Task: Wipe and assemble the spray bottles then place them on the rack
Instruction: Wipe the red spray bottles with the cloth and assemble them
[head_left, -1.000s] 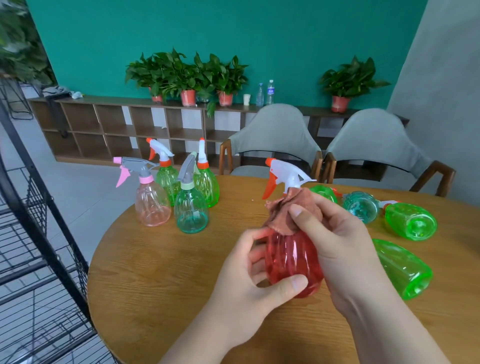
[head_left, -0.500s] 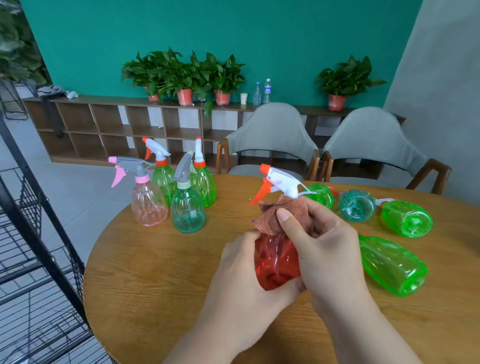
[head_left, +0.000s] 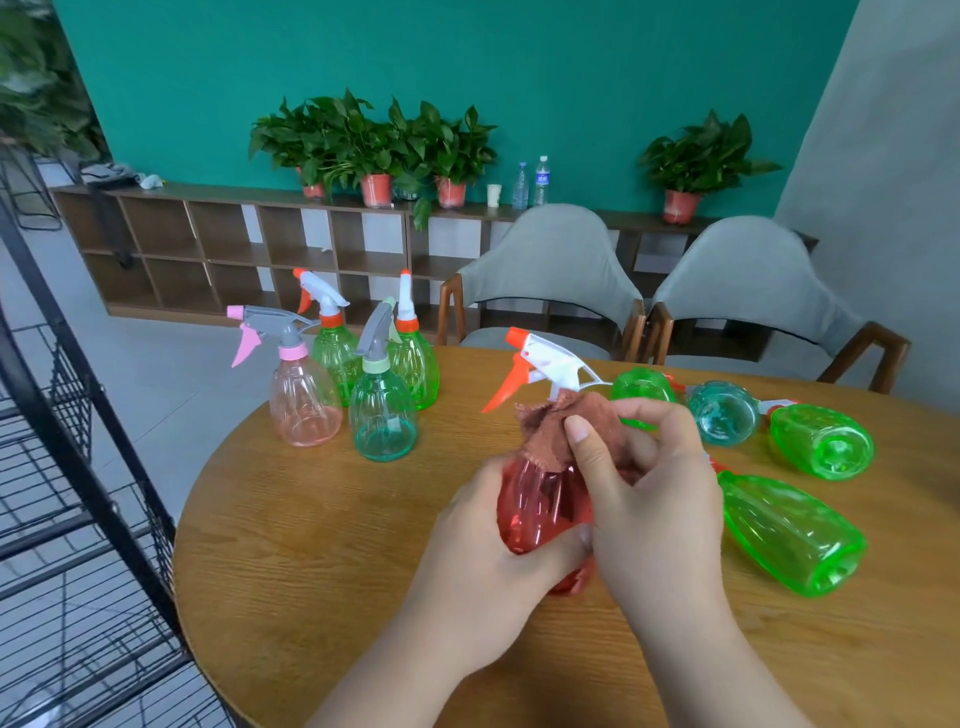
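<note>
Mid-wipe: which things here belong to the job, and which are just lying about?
Job: red spray bottle, brown cloth, left hand, right hand, four upright spray bottles, four lying bottles, black wire rack.
Lying about: potted plants, two water bottles, paper cup, two grey chairs, wooden shelf unit.

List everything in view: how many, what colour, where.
red spray bottle: one, red with white-and-orange sprayer, in both hands
cloth: one, reddish-brown, round its neck
standing spray bottles: four, one pink, two green, one teal, table's far left
lying spray bottles: four, three green, one teal, table's right
table: one, light wood, centre
rack: one, black, left edge
chairs: two, grey, behind table
shelf: one, brown, along far wall
potted plants: four, red pots, on shelf
water bottles: two, clear, on shelf
cup: one, white, on shelf
left hand: one, grips red bottle's body
right hand: one, pinches cloth at neck
</note>
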